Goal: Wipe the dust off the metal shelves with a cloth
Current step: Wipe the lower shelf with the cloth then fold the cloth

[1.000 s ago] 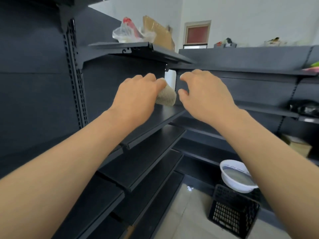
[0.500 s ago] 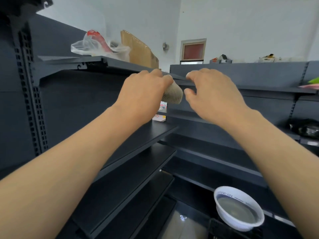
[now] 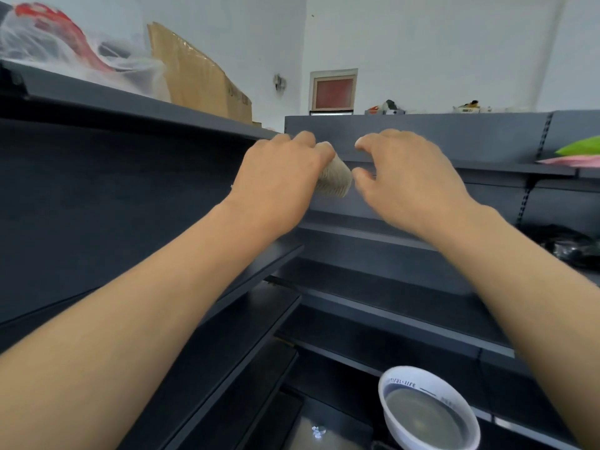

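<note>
Up at the corner where two runs of dark metal shelves meet, I've got both hands raised; left hand is curled tight round a bunched beige cloth, which pokes out from under the fingers twd the right; right hand sits just beside it w/ fingers bent and spread a little, thumb tip v. near the cloth, can't tell if it's touching; that hand grips nothing I can see. Cloth is held in front of the back panel just below the upper shelf edge; can't tell if it's on the metal. Writing: only the white basin lower right, rim print reads "...TIFUL-LIFE", start cut off by the curve; basin holds murky water; 1 basin. Top shelf on the left carries 1 clear plastic bag w/ something red inside and 1 flattened cardboard box leaning beside it; box print too blurred to read. Right run shows approx 4 shelf levels; left run approx 4 too; on the right a green and pink item and 1 dark bag lower down. 1 small red-panelled window in the white wall.
</note>
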Demonstrator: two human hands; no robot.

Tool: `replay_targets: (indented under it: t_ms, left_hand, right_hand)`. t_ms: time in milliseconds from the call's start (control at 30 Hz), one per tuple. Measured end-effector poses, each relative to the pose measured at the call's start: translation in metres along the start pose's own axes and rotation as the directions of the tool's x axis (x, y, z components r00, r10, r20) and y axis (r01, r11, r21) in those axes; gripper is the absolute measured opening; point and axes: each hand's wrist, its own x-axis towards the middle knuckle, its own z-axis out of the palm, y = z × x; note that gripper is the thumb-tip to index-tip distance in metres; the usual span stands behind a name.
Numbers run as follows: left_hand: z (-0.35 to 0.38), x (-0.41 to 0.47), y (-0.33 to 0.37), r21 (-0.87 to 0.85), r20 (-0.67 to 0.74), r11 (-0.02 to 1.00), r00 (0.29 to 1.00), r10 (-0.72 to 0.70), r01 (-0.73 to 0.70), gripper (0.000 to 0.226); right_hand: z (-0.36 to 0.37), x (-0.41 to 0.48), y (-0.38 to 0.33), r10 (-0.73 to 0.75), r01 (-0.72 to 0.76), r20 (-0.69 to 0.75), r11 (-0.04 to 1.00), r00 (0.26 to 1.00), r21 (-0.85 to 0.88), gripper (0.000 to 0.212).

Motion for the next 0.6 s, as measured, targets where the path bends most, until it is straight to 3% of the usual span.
replay_targets:
  t_ms: [400, 600]
  left_hand:
    - [0.106, 0.082, 0.049, -0.056, -0.010, 0.995, 0.997, 0.079, -0.080, 0.050]
    - [0.154, 0.116, 0.101, -0.038, -0.005, 0.999, 0.999, 0.038, -0.038, 0.053]
  right_hand:
    - [0.076, 0.038, 0.097, 0.085, -0.084, 0.018, 0.996, 0.996, -0.038, 0.032]
    - [0.121, 0.047, 0.166, 0.027, -0.026, 0.033, 0.999, 0.999, -0.020, 0.033]
